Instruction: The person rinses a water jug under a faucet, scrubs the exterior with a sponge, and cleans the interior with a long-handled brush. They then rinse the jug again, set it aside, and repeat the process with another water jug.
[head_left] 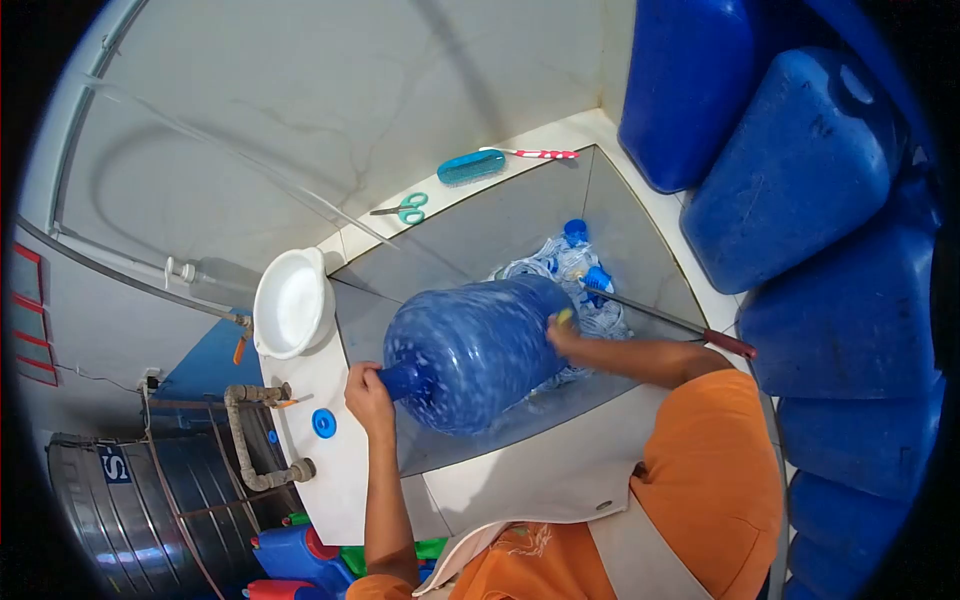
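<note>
A large clear-blue water jug [470, 350] lies on its side over a grey basin [400, 285], its neck pointing left. My left hand [370, 400] is closed around the jug's neck. At the opposite end, my right hand [563, 336] presses against the jug's base, its fingers closed on a small yellow thing [565, 316] that looks like a sponge or cloth. Just beyond the jug, a heap of clear plastic wraps [605, 322] and blue caps [575, 232] fills part of the basin. A rod-like tool with a dark red handle [729, 343] leans across the basin's right edge.
On the back ledge lie a teal brush [471, 167], a red-and-white toothbrush [545, 154] and scissors [411, 208]. A white bowl [293, 304] and a blue ring [323, 423] sit left. Several blue containers [800, 170] line the right side. A pipe [240, 440] rises at lower left.
</note>
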